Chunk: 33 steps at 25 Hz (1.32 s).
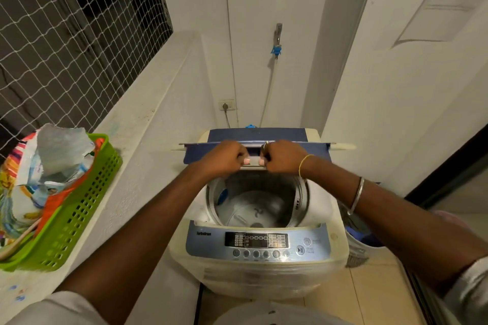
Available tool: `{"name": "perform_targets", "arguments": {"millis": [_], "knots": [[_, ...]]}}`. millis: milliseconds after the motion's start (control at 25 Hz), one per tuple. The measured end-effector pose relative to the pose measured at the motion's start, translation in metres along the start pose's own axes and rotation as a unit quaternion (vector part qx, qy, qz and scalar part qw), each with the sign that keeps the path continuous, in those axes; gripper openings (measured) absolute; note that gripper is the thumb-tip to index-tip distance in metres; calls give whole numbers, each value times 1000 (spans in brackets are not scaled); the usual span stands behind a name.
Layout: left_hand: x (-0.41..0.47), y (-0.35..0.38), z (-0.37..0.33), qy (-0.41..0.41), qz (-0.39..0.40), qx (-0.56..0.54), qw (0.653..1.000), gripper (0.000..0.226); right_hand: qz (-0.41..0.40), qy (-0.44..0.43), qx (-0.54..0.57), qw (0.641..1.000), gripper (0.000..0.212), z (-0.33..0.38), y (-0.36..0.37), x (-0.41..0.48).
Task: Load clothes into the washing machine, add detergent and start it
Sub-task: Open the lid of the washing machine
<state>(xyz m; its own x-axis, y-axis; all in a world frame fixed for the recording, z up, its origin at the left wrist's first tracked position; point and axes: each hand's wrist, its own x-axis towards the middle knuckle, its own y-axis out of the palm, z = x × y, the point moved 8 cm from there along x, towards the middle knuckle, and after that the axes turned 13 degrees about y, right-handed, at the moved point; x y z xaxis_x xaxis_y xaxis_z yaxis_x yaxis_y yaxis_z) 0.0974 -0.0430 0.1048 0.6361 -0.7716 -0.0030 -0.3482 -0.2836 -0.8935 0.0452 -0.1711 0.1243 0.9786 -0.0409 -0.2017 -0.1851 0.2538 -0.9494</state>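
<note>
The washing machine [257, 219], a top-loader with a cream plastic body, stands against the far wall. Its blue-grey control panel [254, 244] faces near and carries the word "TurboDrum" at its left; the smaller print beside the buttons is too fine to read. The folding blue lid [254, 145] is raised at the far side of the opening. Both hands grip the pale handle at the lid's near edge: the left hand [224, 157] and the right hand [284, 155] sit side by side, fingers [247, 161] curled closed around it. Below them the round metal drum [257, 206] lies open, its ribbed floor bare. On the pale ledge to the left rests a green perforated plastic basket [74, 214] holding a torn, crinkled detergent bag [52, 155] with multicoloured print, well apart from the hands. A hose [269, 87] with a blue coupling runs down the far wall from a tap.
</note>
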Motion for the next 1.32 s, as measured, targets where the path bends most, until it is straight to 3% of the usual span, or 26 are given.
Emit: {"name": "perform_targets", "arguments": {"millis": [200, 480, 720, 1080, 1320], "knots": [[49, -40, 11, 29, -73, 54, 996, 13, -96, 11, -26, 995, 14, -2, -45, 38], [102, -55, 40, -8, -97, 110, 989, 9, -158, 20, -126, 979, 16, -10, -59, 95], [130, -46, 61, -22, -100, 146, 984, 11, -171, 33, -203, 964, 19, -17, -58, 136], [151, -33, 89, -173, -25, 96, 980, 38, -188, 48, -199, 960, 27, -22, -42, 148], [137, -33, 83, -149, -58, 71, 984, 22, -175, 47, -185, 966, 22, -19, -41, 134]]}}
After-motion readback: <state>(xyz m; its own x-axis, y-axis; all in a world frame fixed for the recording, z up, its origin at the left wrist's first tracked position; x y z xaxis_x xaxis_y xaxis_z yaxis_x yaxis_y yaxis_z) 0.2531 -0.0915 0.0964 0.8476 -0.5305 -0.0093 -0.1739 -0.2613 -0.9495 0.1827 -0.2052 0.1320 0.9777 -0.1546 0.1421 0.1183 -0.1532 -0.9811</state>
